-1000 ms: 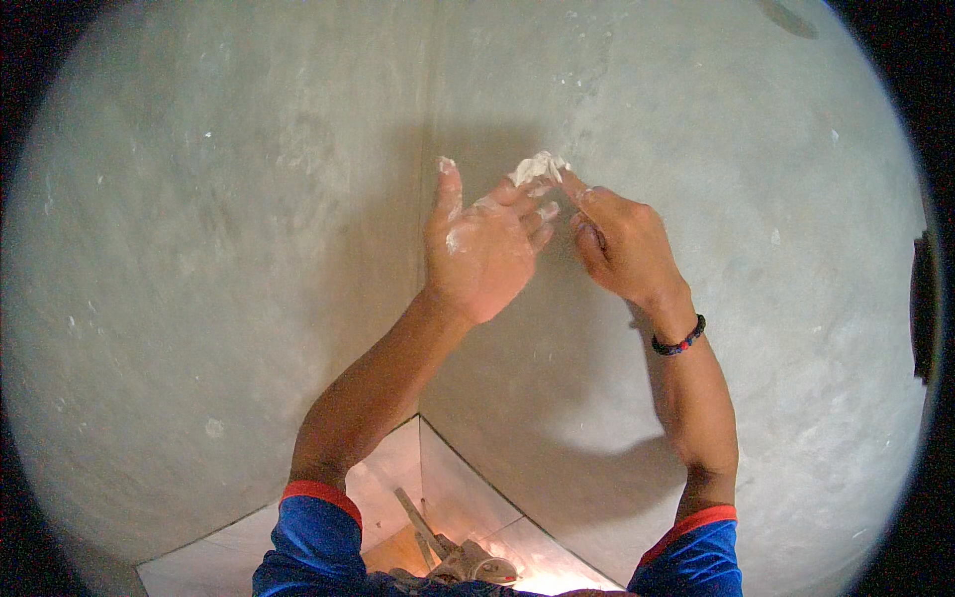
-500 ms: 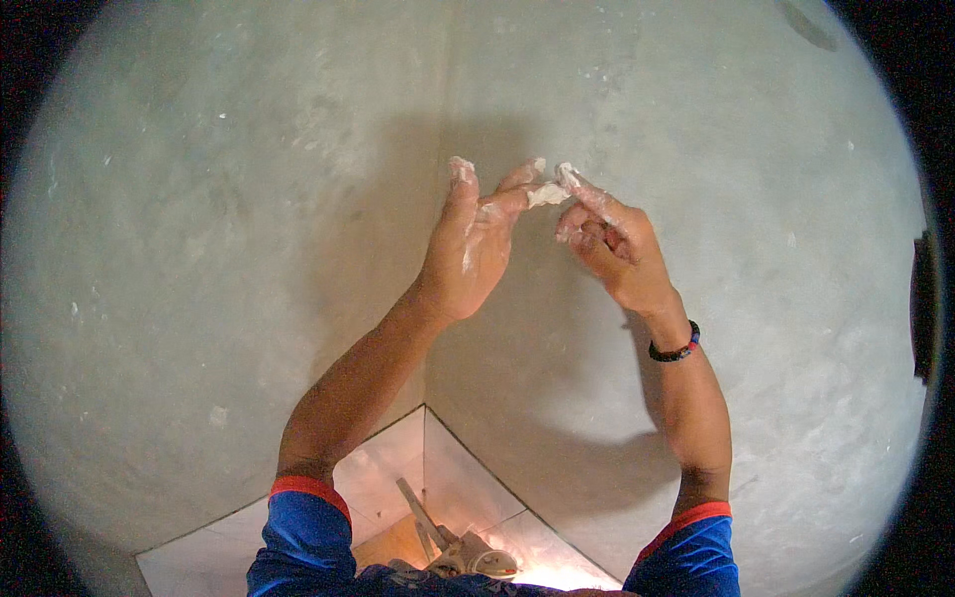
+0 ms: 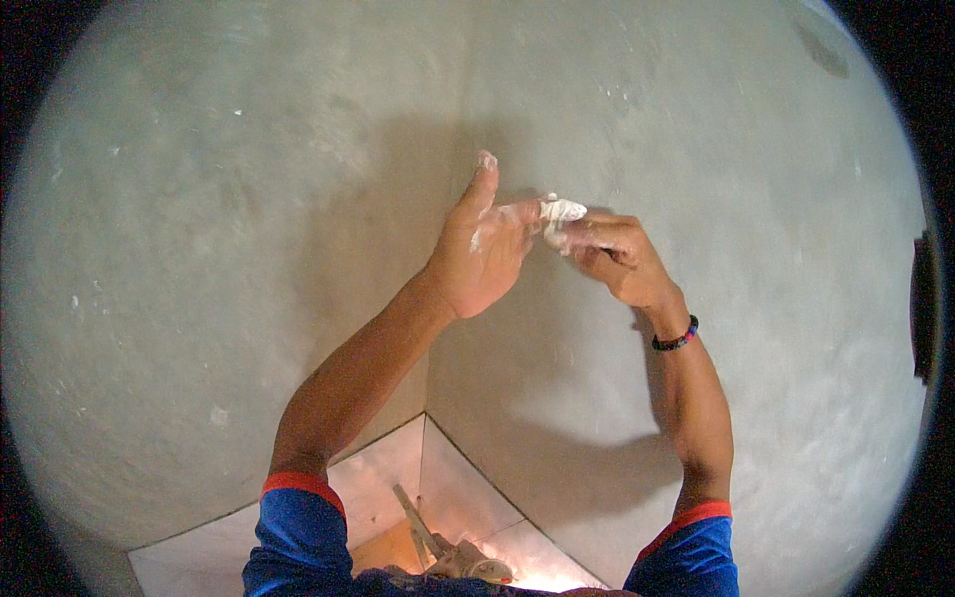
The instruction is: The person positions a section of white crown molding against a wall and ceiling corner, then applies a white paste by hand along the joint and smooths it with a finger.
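Observation:
A dab of wet white paste [image 3: 564, 210] coats the fingertips of my left hand [image 3: 482, 254]. This hand is open, its thumb pointing up and its fingers stretched to the right, with white smears on the palm and thumb. My right hand [image 3: 622, 259], wearing a dark beaded bracelet [image 3: 676, 335], meets those fingertips from the right. Its fingers are curled in, white at the tips and slightly blurred, close under the paste. Whether they pinch some of it I cannot make out. Both hands are held up before the grey wall corner.
Two rough grey plastered walls [image 3: 199, 298] meet in a corner behind my hands. Below them run pale tiles [image 3: 473, 478] with a dark top edge. At the bottom, a long-handled tool [image 3: 410, 507] leans beside a container [image 3: 489, 570], next to a bright glow. A dark object [image 3: 922, 308] is at the far right.
My right hand's raised index finger has come down and curled. The white paste at my left fingertips now points further right, and my left fingers are closer together.

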Motion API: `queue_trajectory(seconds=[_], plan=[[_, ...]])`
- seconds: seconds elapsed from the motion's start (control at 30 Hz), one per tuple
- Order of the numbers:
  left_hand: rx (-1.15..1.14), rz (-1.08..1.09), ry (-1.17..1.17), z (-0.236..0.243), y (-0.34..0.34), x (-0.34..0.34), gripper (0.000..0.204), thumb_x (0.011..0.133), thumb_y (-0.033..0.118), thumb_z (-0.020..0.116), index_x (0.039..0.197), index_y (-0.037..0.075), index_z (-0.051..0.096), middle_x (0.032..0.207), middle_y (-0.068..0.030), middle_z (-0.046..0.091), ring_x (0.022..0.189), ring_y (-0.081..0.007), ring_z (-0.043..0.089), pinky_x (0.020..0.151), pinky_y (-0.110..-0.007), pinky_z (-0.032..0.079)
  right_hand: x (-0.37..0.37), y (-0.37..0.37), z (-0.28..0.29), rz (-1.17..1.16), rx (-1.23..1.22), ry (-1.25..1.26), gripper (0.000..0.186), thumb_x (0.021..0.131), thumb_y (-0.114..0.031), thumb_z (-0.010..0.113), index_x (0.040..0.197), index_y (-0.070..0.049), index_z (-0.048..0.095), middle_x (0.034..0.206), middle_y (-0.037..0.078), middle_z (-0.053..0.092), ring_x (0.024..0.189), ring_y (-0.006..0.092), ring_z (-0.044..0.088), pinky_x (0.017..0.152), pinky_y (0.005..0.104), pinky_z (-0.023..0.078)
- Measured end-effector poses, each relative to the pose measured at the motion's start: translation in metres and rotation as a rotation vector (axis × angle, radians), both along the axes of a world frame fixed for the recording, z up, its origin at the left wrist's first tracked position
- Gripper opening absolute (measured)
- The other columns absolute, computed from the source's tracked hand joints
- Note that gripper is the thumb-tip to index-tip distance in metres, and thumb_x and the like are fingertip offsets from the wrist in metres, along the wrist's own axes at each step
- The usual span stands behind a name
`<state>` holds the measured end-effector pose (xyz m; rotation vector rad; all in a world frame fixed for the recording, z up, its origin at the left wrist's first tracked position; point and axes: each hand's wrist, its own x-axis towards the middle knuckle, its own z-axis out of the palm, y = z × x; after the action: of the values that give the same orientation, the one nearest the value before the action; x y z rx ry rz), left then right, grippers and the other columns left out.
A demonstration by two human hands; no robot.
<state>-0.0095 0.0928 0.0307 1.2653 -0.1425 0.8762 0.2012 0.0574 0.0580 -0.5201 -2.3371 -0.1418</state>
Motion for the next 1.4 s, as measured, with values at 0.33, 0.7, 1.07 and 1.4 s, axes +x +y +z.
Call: queue_trajectory(seconds=[0.33,0.7,1.07,1.4], plan=[[1.044,1.582,-0.161,0.046,0.08,-0.112,0.064,0.09,0.043,0.056,0.139,0.003,0.042,0.14,-0.018,0.043,0.133,-0.0336,0.035,0.112,-0.046,0.023,-0.019,-0.019,0.046,0.139,-0.703,0.612,0.06,0.082,-0.002,0.055,0.14,-0.003,0.04,0.095,0.014,0.065,0.048,0.006,0.043,0.036,0.018,0.029],[1.45,2.323,0.018,0.08,0.124,-0.208,0.063,0.082,0.017,0.063,0.14,0.005,0.04,0.145,-0.018,0.038,0.136,-0.0392,0.031,0.112,-0.05,0.024,-0.008,-0.05,0.165,0.023,-0.369,0.697,0.061,0.088,-0.003,0.049,0.144,-0.001,0.028,0.099,0.014,0.065,0.062,0.0134,0.052,0.043,0.0213,0.041],[1.581,2.303,0.072,0.081,0.132,-0.225,0.057,0.085,0.013,0.058,0.138,0.003,0.042,0.144,-0.0184,0.04,0.136,-0.0381,0.032,0.113,-0.05,0.024,0.089,-0.242,0.233,-0.402,0.269,0.908,0.066,0.09,-0.006,0.044,0.149,-0.002,0.014,0.096,0.013,0.059,0.064,0.0126,0.05,0.043,0.0207,0.039],[1.619,2.301,0.119,0.077,0.139,-0.234,0.053,0.091,0.017,0.051,0.141,0.006,0.041,0.148,-0.017,0.036,0.138,-0.0377,0.03,0.113,-0.049,0.022,0.125,-0.298,0.268,-0.487,0.15,1.007,0.042,0.093,-0.009,0.045,0.131,-0.001,0.029,0.087,0.014,0.058,0.055,0.0094,0.048,0.039,0.018,0.036]])
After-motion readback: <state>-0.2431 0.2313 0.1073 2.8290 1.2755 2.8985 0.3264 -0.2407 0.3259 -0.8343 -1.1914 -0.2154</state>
